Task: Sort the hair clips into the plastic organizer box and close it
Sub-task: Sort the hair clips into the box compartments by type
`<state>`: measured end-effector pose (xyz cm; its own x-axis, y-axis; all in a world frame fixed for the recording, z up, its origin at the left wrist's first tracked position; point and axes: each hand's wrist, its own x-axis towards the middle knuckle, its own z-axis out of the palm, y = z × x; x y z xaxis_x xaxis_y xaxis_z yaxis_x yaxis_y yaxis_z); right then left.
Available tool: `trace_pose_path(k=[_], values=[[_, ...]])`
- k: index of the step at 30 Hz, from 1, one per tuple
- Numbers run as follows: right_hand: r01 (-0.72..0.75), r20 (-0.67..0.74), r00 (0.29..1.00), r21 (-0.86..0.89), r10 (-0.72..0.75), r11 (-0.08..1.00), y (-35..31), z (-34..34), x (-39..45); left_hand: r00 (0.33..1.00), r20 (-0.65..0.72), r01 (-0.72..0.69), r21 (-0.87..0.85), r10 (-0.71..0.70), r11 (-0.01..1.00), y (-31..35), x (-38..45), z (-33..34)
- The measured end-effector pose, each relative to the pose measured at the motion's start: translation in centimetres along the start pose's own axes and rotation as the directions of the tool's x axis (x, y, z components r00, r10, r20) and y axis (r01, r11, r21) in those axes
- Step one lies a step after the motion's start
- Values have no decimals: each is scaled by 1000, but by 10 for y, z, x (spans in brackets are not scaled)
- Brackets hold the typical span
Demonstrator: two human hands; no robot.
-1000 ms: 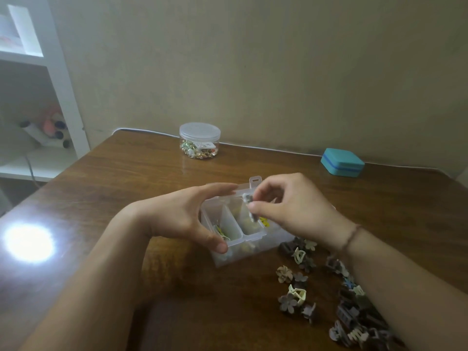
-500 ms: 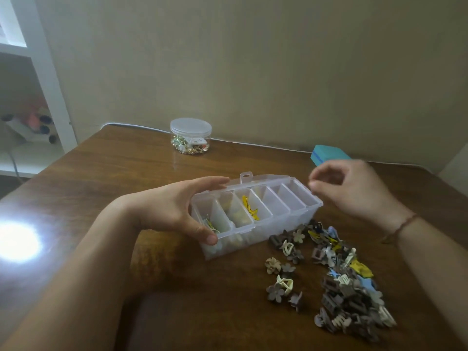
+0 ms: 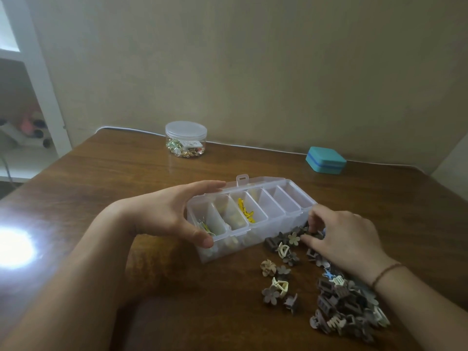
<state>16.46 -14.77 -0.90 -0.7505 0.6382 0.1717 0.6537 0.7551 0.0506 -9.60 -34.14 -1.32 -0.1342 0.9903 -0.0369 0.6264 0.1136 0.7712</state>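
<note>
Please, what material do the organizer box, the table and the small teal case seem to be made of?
Organizer box: clear, slightly frosted plastic; contents show through.
Table: brown wood or wood-look veneer, glossy; grain and a light glare show.
Teal case: matte, perhaps plastic or faux leather; unclear.

One organizer box point(image 3: 268, 231), one jar point(image 3: 186, 139), one teal case point(image 3: 325, 159).

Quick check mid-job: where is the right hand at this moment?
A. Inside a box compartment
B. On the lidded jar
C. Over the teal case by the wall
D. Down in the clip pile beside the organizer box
D. The right hand has its fingers down among the loose hair clips just in front of the organizer box, while the left hand grips the box's left end.
</note>
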Motion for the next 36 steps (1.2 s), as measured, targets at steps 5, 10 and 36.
trace_pose_path(k=[5,10,36], values=[[-31,-10,999,54,32,998,3,0,4,1000,4,7,14,-7,1000,0,0,-1],[-93,-79,988,390,134,916,14,-13,1,1000,1,-6,3,6,1000,-2,1,0],[-32,-37,997,549,63,835,37,-44,38,999,5,-40,26,39,999,-1,2,0]])
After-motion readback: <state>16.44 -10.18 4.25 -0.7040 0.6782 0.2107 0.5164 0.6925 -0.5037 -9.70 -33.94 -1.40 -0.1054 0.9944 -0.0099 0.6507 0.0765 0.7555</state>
